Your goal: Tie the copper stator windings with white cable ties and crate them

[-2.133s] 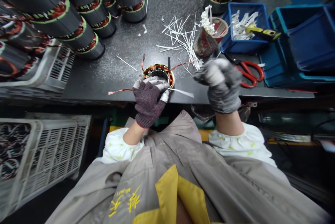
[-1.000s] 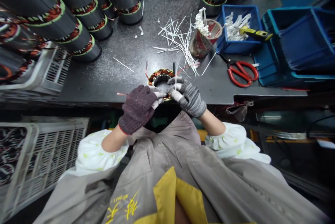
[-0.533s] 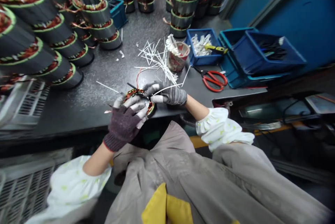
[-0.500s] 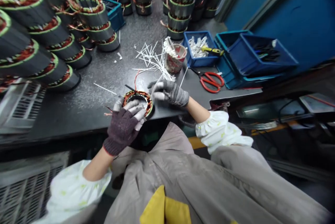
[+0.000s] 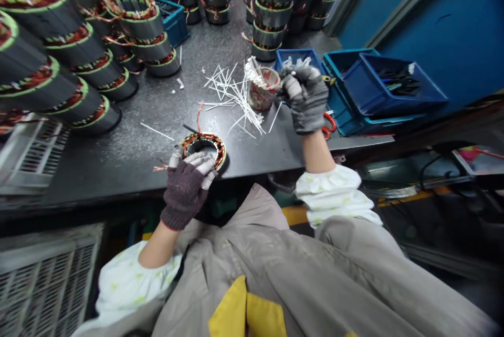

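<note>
My left hand [image 5: 187, 190], in a dark purple knit glove, grips the near rim of a copper-wound motor stator [image 5: 203, 144] lying flat on the bench, with red-brown lead wires trailing from it. My right hand [image 5: 305, 98], in a grey coated glove, is raised beside a paper cup [image 5: 261, 90] stuffed with white cable ties. Its fingers curl in front of a blue bin [image 5: 297, 59], and I cannot tell whether they hold anything. A loose pile of white cable ties [image 5: 236, 98] lies between the cup and the stator.
Stacks of wound stators [image 5: 137, 17] stand along the left and back of the dark bench [image 5: 118, 161]. Red-handled scissors [image 5: 329, 124] are mostly hidden behind my right hand. Blue crates [image 5: 381, 85] sit at the right, and a white plastic crate [image 5: 47, 284] stands below the bench.
My right hand has moved up and right, away from the stator, to the cup and blue bin. My left hand stays on the stator, which lies flat.
</note>
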A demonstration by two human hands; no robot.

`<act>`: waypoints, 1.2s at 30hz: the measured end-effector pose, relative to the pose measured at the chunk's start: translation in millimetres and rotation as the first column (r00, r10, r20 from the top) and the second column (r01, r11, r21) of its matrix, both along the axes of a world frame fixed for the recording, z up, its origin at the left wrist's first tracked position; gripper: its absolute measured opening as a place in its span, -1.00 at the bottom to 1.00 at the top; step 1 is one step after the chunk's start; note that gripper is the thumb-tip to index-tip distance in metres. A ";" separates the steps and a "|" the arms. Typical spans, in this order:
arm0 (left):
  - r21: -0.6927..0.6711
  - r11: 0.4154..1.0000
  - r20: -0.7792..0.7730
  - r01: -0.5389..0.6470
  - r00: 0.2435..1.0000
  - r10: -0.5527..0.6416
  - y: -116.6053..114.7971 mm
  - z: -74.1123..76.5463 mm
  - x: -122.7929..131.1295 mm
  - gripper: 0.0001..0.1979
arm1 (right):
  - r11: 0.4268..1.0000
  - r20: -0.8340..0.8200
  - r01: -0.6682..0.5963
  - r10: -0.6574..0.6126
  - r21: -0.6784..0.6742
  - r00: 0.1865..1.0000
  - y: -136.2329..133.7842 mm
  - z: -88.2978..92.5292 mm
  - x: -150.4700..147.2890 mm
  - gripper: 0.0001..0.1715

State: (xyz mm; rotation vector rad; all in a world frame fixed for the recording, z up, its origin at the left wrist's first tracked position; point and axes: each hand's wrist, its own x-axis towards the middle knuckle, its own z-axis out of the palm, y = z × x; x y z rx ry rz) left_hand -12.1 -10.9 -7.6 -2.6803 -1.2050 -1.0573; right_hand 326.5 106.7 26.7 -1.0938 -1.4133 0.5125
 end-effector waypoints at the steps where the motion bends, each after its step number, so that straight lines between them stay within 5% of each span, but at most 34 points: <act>1: -0.012 1.000 0.012 -0.019 1.000 0.019 2.0 0.5 1.0 -0.68 | 1.000 -0.116 0.014 -0.012 0.021 0.993 -24.1 1.5 -10.5 -0.75; 5: -0.055 0.992 0.012 -0.115 0.993 0.116 5.7 1.1 6.8 -0.73 | 0.982 -0.243 -0.179 0.160 -0.057 0.957 -112.0 -5.5 -53.4 -0.66; 9: -0.125 0.987 -0.015 -0.102 0.995 0.101 4.5 4.2 8.2 -0.79 | 0.966 -0.147 -0.258 0.252 -0.020 0.957 -148.3 -22.7 -71.7 -0.81; 16: -0.188 0.974 -0.089 -0.128 0.990 0.113 2.5 9.0 6.0 -0.75 | 0.853 0.115 -0.521 0.517 0.011 0.848 -170.2 -39.3 -70.1 -0.64; 23: -0.147 0.972 -0.023 -0.183 0.983 0.182 0.5 5.0 13.5 -0.78 | 0.786 0.101 -0.614 0.619 -0.078 0.779 -157.5 -54.7 -90.3 -0.65; 31: -0.144 0.967 0.006 -0.210 0.977 0.213 -1.1 8.1 17.5 -0.79 | 0.777 0.180 -0.618 0.630 -0.121 0.756 -151.9 -49.5 -85.8 -0.62; 36: -0.157 0.965 0.114 -0.210 0.967 0.228 -3.8 5.1 20.2 -0.82 | 0.778 0.084 -0.625 0.629 -0.069 0.773 -138.7 -49.4 -96.6 -0.60</act>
